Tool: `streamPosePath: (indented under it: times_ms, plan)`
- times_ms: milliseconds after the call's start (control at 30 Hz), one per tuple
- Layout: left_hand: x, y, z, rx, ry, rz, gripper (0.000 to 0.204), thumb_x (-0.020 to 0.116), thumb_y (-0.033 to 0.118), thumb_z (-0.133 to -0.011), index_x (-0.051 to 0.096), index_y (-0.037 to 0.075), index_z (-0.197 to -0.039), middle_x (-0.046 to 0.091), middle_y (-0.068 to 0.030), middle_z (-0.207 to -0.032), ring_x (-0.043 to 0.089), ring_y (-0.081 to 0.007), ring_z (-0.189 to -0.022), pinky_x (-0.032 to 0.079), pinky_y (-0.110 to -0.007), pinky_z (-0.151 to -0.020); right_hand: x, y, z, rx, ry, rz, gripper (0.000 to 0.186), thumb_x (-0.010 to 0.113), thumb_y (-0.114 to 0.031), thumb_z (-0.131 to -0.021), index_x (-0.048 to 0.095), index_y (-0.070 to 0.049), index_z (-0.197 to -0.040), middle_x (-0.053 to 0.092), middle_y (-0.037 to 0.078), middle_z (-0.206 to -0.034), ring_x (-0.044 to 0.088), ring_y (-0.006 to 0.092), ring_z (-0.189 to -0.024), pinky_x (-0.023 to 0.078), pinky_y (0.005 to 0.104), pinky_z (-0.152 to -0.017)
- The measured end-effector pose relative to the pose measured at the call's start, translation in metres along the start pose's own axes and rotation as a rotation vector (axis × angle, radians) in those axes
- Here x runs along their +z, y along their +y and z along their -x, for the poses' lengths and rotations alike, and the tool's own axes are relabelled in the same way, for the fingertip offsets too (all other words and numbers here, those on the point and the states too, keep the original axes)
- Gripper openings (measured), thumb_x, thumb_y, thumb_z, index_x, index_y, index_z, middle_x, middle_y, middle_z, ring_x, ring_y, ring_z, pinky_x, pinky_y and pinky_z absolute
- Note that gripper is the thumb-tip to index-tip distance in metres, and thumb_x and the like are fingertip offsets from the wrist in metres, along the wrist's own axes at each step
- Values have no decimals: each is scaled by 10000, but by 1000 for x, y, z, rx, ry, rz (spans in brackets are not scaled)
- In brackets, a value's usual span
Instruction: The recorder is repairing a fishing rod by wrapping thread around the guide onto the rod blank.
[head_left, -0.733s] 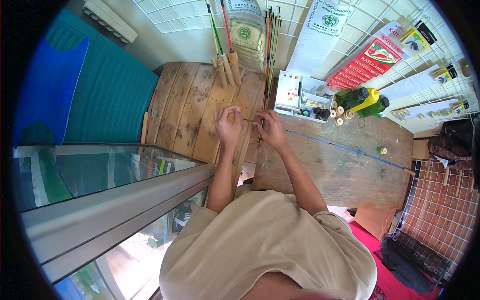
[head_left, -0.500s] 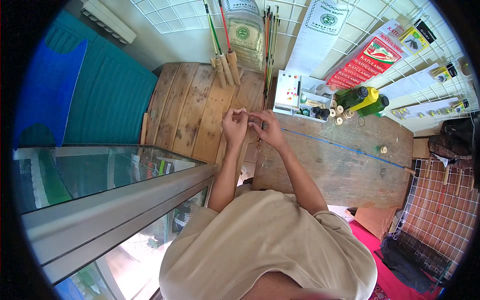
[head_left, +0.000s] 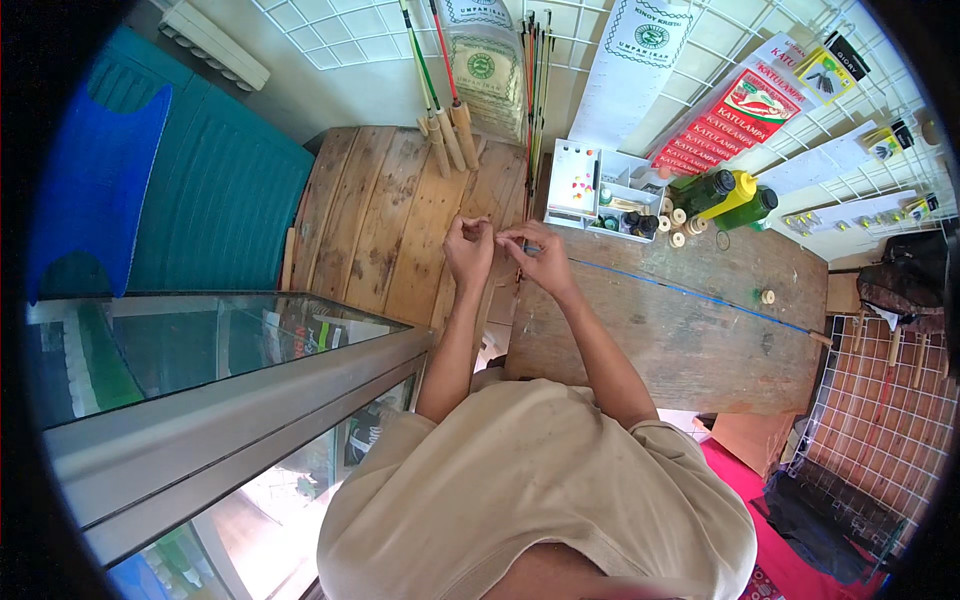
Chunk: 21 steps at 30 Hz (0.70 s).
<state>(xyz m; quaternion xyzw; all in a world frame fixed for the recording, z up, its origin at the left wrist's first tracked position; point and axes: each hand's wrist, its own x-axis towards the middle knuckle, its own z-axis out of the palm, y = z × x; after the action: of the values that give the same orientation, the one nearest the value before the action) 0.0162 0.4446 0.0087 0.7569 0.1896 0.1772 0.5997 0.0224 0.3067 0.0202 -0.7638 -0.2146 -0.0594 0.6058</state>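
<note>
My left hand point(head_left: 469, 250) is closed in a pinch above the wooden tabletop, thumb against fingertips. Just to its right, my right hand point(head_left: 540, 258) is also pinched, its fingertips close to those of the left. Whatever lies between the fingers is too small to make out. A thin blue fishing rod point(head_left: 690, 292) lies across the brown table, its handle point(head_left: 820, 338) at the right edge. Its thin end runs in under my right hand, where the hand hides it.
A white compartment box point(head_left: 575, 185) with small items stands behind my right hand, beside wooden spools point(head_left: 678, 240) and squeeze bottles point(head_left: 738, 195). Upright rods with cork handles point(head_left: 463, 135) stand at the back left. A glass case point(head_left: 250, 400) borders the left side.
The fingers of both hands have shifted slightly, the right hand's fingertips drawing together toward the left hand. The rod has barely moved.
</note>
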Motion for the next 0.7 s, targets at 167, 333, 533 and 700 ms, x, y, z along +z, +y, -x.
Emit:
streamPosePath:
  times_ms: [167, 333, 533, 700]
  plan:
    - [1, -3, -2, 17, 22, -31, 153, 658, 93, -797, 547, -4, -753, 637, -104, -689, 620, -180, -648, 480, -320, -612, 6, -16, -2, 102, 95, -207, 202, 722, -18, -760, 713, -29, -962, 683, 76, -827, 607, 166, -736, 481, 284, -679]
    - [2, 4, -1, 1, 11, 21, 152, 647, 82, -805, 535, -9, -757, 627, -100, -679, 616, -167, -646, 477, -312, -600, 2, -11, -2, 47, 20, -69, 179, 718, -9, -762, 717, -22, -941, 692, 76, -850, 620, 155, -758, 487, 283, -696]
    - [2, 21, 5, 19, -16, -12, 140, 623, 83, -833, 535, -5, -770, 620, -91, -684, 604, -164, -639, 469, -300, -601, 3, 1, 0, 94, 46, -69, 143, 702, 6, -779, 712, -3, -921, 690, 78, -854, 610, 135, -760, 484, 266, -708]
    - [-2, 8, 0, 17, -1, -22, 184, 645, 186, -867, 591, 10, -859, 633, -105, -794, 585, -194, -768, 459, -324, -717, 3, 1, 0, 139, 104, -125, 94, 680, -6, -821, 697, 11, -912, 673, 61, -881, 596, 105, -783, 477, 245, -726]
